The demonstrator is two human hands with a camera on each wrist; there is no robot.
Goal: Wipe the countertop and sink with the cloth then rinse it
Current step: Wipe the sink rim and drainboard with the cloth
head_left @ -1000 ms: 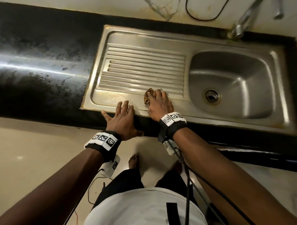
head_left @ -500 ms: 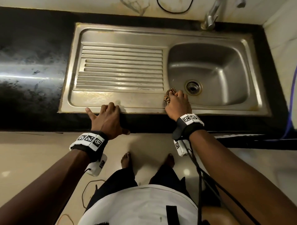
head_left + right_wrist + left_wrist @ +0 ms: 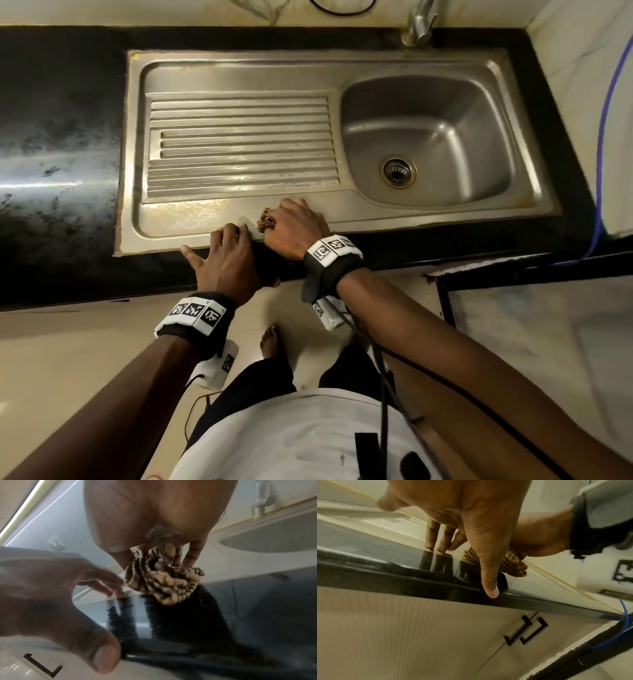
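A steel sink point(image 3: 239, 72) with a ribbed drainboard on the left and a basin point(image 3: 442, 137) on the right is set into the black countertop point(image 3: 58, 137). My right hand point(image 3: 294, 228) grips a bunched brown-and-cream patterned cloth point(image 3: 266, 219) and presses it on the sink's front rim, just left of the basin. From the wrist views the cloth point(image 3: 164, 582) point(image 3: 513, 563) bulges out under the palm. My left hand point(image 3: 226, 253) rests flat beside it, fingertips point(image 3: 436, 547) on the counter's front strip, thumb point(image 3: 489, 588) down over the edge.
A tap point(image 3: 419, 24) stands behind the basin, whose drain point(image 3: 397, 170) is open. A blue hose point(image 3: 603, 137) runs down the right wall. Black cabinet handles point(image 3: 525, 630) sit below the counter. Wrist cables hang by my legs.
My right hand swept the cloth right along the front rim to the basin, then back left until it sits against my left hand. The left hand stayed on the counter edge.
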